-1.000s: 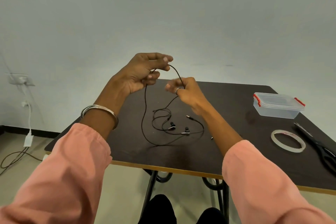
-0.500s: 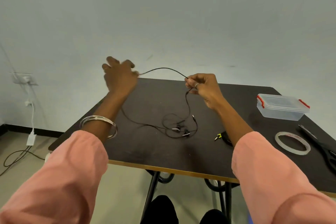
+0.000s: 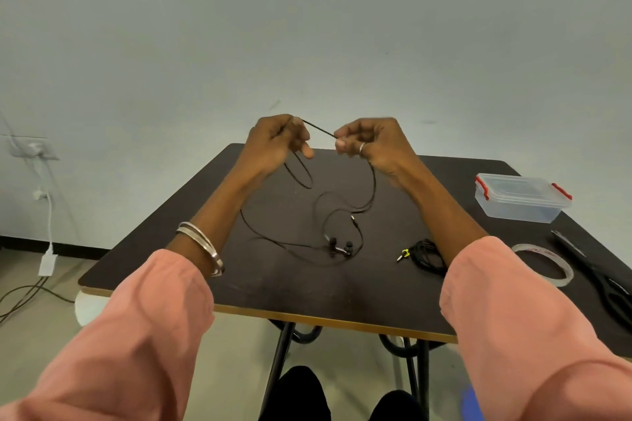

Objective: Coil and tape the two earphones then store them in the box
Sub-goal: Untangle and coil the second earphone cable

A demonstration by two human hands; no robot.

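A black earphone cable [image 3: 373, 189] is stretched taut between both raised hands above the dark table [image 3: 307, 287]. My left hand [image 3: 273, 143] grips it with a small loop hanging below the fingers. My right hand [image 3: 371, 140] pinches the cable a short way to the right. The rest of the cable trails down to the table, where its earbuds [image 3: 338, 247] and plug lie. A second earphone [image 3: 425, 255], bundled, with a yellow-green plug, lies beside my right forearm. The clear plastic box [image 3: 519, 198] with red clips stands closed at the right.
A roll of clear tape [image 3: 543, 263] and black scissors [image 3: 602, 277] lie near the table's right edge. A pale wall stands close behind the table. A charger and cables hang from a socket at the far left, over the floor.
My hands have come together; half a second ago they were spread wide with a long span of cable between them. A small loop now hangs below my left hand.
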